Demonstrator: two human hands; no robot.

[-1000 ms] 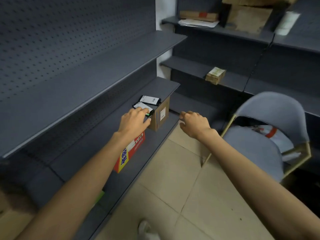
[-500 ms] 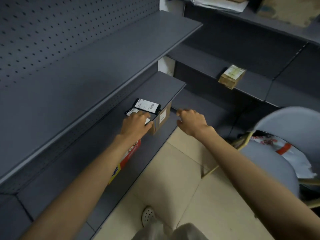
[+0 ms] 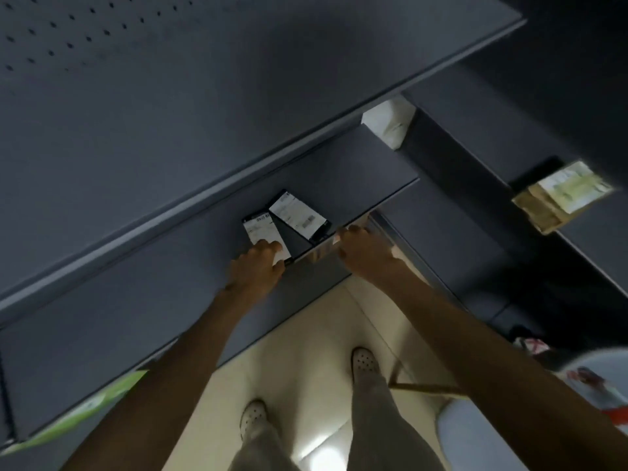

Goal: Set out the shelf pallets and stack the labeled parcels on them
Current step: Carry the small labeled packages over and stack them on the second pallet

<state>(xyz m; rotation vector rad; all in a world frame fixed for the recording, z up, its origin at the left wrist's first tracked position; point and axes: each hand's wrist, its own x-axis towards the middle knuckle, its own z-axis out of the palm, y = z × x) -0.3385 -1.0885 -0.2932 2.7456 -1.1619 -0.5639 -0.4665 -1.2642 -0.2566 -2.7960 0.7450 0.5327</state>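
The dark shelf (image 3: 339,171) is carrying two black labelled parcels (image 3: 299,215) near its front edge toward the right-hand end, with the upper shelf (image 3: 204,107) overhanging closely and bare room lying along the back. The left hand (image 3: 255,270) is pressing curled fingers down on the nearer parcel, apparently not clamped round it, while the right hand (image 3: 363,249) is closing loosely over the brown box (image 3: 317,251) at the front edge. Judgement: slide the parcel flat, inward from the edge, steadying the box, knuckles kept low.
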